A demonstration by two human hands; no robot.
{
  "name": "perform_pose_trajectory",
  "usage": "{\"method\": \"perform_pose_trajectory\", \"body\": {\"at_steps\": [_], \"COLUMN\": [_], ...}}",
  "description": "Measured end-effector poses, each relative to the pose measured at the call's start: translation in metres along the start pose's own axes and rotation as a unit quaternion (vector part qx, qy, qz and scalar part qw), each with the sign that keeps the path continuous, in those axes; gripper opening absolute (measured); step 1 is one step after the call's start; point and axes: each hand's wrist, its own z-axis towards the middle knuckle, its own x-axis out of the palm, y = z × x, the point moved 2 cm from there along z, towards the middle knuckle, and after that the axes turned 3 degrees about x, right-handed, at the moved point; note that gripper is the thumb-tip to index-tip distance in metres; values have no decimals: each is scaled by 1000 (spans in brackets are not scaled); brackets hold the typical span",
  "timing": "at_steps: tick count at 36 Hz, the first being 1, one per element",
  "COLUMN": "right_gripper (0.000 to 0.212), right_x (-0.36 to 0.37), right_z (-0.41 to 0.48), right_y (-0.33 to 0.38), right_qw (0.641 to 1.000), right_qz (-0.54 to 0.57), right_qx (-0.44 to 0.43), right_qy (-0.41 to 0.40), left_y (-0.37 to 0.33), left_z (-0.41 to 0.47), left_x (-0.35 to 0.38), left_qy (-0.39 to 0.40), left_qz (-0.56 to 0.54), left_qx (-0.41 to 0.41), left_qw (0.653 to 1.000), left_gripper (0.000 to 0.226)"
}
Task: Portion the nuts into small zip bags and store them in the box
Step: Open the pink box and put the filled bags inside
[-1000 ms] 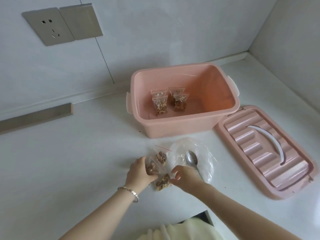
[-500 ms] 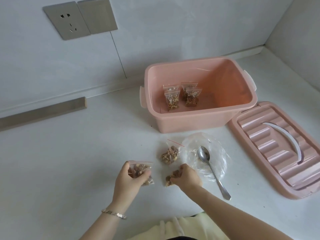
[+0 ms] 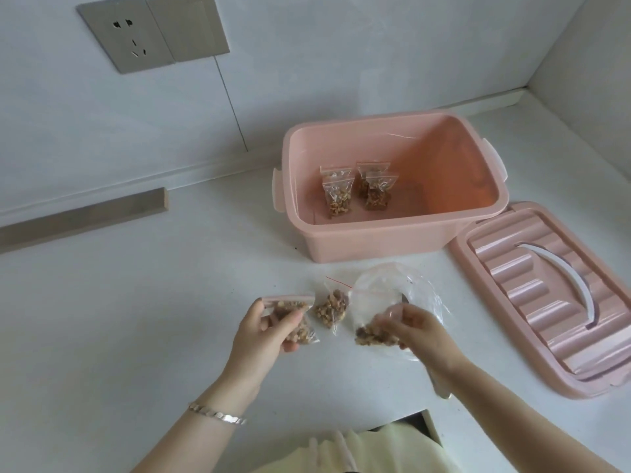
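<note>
Head camera, looking down at a white countertop (image 3: 136,302): a person's left hand (image 3: 269,331) curls its fingers and thumb round a small clear zip bag of brown nuts with a pink seal strip (image 3: 293,314). The right hand (image 3: 416,331) pinches a second small nut-filled zip bag (image 3: 374,336) over a large crumpled clear plastic bag (image 3: 423,285) that lies on the counter. Between the two hands, a third small bag of nuts (image 3: 331,308) lies on the countertop, touched by neither hand. A metal spoon (image 3: 442,390) is mostly hidden under the right hand and wrist; only its handle end and a sliver of its bowl show. Behind the bags stands an open rectangular pink plastic box (image 3: 375,240), with filled small zip bags (image 3: 338,198) lying in two overlapping pairs on its floor, toward the left side. Just right of the box, the ribbed pink lid (image 3: 532,302) lies flat, top up, its white arched handle (image 3: 569,274) showing. A silver bracelet (image 3: 218,413) circles the left wrist. On the grey wall, a brushed-metal socket plate (image 3: 136,35) sits upper left, and a grey strip (image 3: 82,220) lies at the wall's foot at left. Pale yellow fabric (image 3: 358,448) shows at the bottom edge.
</note>
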Motion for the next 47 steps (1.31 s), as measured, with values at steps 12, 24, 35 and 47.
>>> {"method": "perform_pose_trajectory", "body": {"at_steps": [12, 24, 35, 47], "right_gripper": [15, 30, 20, 37], "right_x": [-53, -100, -77, -83], "right_z": [12, 102, 231, 232], "right_y": [101, 189, 139, 145], "right_qw": [970, 909, 951, 913], "right_qz": [-90, -253, -307, -395], "right_qx": [-222, -274, -15, -10], "right_qy": [-44, -188, 25, -102], "left_y": [-108, -171, -115, -107], "left_z": [11, 133, 229, 237], "left_x": [46, 92, 130, 126], "left_qy": [98, 44, 115, 65], "left_qz": [69, 278, 428, 507], "left_qx": [144, 276, 26, 74], "left_qw": [982, 919, 896, 856], "left_gripper": [13, 31, 31, 34]}}
